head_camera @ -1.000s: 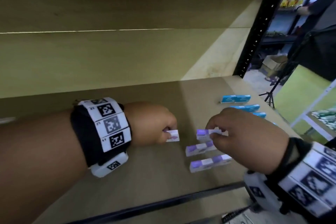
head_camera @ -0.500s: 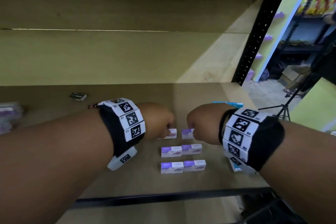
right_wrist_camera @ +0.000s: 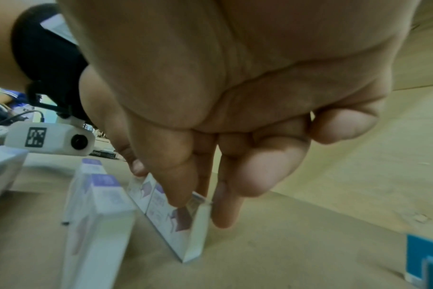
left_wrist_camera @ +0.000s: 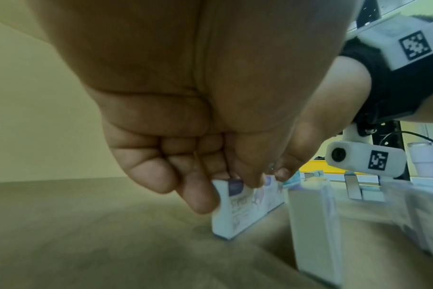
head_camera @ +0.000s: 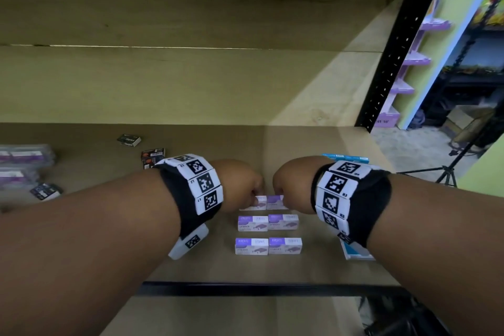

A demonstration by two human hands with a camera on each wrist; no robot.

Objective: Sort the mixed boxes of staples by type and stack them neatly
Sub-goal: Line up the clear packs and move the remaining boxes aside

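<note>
While the left hand [head_camera: 240, 183] pinches one purple box [head_camera: 257, 202] and the right hand [head_camera: 290, 181] pinches its neighbour [head_camera: 276, 201], both boxes sit tilted on the shelf [head_camera: 191, 267], touching end to end, just behind the middle pair [head_camera: 267, 222] of the purple rows. Risk, as judged: uneven pressure from either pinch could tip a box onto the middle pair or skew the row. Blue boxes [head_camera: 345, 157] lie right of the middle pair, dark boxes [head_camera: 152, 157] well to its left, so types could mix if a box slides.
</note>
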